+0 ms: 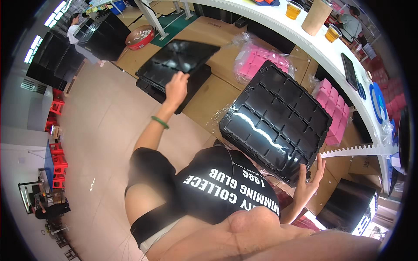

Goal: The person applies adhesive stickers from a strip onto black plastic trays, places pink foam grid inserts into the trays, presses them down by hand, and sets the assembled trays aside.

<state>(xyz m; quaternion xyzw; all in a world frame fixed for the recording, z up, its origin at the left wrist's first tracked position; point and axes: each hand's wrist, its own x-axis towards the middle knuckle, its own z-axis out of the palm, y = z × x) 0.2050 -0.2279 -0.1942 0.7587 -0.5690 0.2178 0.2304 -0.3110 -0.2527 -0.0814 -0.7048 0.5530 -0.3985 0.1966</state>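
Note:
My left hand [176, 90], with a green bracelet at its wrist, pinches the near edge of a thin black plastic tray [178, 58]. That tray is tilted over a second black tray stack [198, 85] on the left. In front of me a larger stack of black compartment trays [278, 117] stands at an angle, its top sheet ribbed into rectangles and shiny. My right hand [307, 185] is at the stack's near right corner, fingers stretched and apart. Whether its fingertips touch the tray edge I cannot tell.
Pink foam blocks [265, 58] in clear plastic and more pink blocks [333, 111] flank the stack. A white curved table [322, 48] holds cups, a cardboard tube [317, 17] and a phone [348, 69]. A notched white strip [357, 151] sticks out. Two people are farther off.

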